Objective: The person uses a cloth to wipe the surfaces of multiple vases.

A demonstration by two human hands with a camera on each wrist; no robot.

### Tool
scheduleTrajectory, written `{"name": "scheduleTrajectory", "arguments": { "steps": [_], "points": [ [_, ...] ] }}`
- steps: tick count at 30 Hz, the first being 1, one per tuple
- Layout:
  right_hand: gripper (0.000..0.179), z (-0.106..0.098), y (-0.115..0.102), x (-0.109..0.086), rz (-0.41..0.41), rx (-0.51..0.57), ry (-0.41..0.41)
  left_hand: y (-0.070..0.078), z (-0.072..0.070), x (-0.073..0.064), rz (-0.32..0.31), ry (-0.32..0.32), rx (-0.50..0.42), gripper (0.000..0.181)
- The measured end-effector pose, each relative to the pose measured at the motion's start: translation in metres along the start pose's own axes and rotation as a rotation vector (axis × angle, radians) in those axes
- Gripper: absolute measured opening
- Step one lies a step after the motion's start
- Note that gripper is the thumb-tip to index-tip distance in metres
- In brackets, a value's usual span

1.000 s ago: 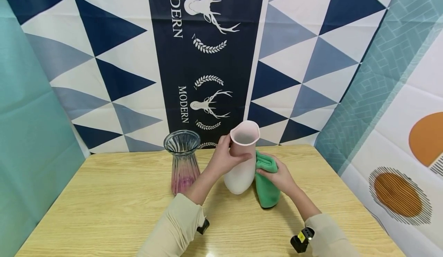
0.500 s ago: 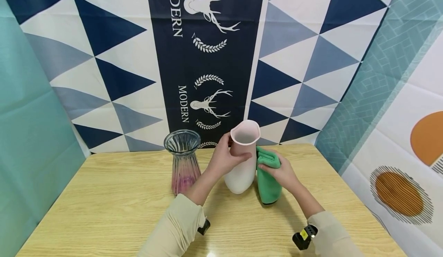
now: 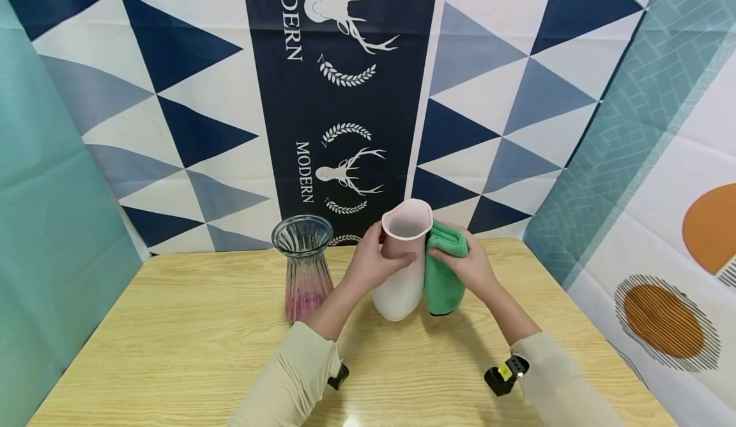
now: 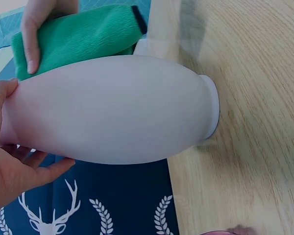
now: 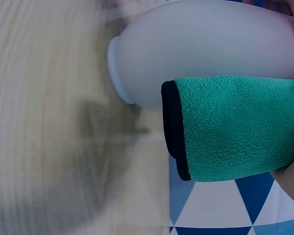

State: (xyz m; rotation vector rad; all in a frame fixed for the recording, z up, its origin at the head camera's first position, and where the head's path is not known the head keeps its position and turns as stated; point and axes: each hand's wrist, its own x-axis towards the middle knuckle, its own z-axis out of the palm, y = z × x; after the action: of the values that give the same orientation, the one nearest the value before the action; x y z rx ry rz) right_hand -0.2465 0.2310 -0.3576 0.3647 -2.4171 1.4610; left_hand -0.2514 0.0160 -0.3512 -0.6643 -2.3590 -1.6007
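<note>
A pale pink-and-white vase (image 3: 399, 286) with a wavy rim stands upright on the table. My left hand (image 3: 374, 262) grips its neck from the left, the thumb across the front; the left wrist view shows fingers on both sides of the vase (image 4: 117, 110). On the other side, my right hand (image 3: 473, 264) holds a folded green cloth (image 3: 444, 280) against the vase's right side. In the right wrist view the cloth (image 5: 240, 128) has a dark edge and overlaps the vase's body; most of that hand is out of the picture.
A ribbed glass vase (image 3: 307, 280), bluish above and pink below, stands left of the pale vase, partly behind my left forearm. The wooden table (image 3: 172, 350) meets a patterned backdrop (image 3: 345, 94) at its far edge. Fabric walls hang on both sides.
My right hand has raised the green cloth along the vase's right side and brought it closer to the rim. The left hand and both vases have stayed in place.
</note>
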Motion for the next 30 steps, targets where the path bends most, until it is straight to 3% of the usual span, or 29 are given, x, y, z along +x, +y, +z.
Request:
{"name": "scheduleTrajectory", "arguments": {
  "steps": [13,30],
  "points": [
    [0.061,-0.005,-0.013,0.009,-0.045,-0.015,0.026,-0.003,-0.001,0.002,0.038,-0.024,-0.031,0.064],
    [0.06,-0.003,-0.005,0.004,-0.013,-0.048,-0.084,-0.003,-0.001,0.006,0.042,-0.059,-0.091,0.065]
  ]
}}
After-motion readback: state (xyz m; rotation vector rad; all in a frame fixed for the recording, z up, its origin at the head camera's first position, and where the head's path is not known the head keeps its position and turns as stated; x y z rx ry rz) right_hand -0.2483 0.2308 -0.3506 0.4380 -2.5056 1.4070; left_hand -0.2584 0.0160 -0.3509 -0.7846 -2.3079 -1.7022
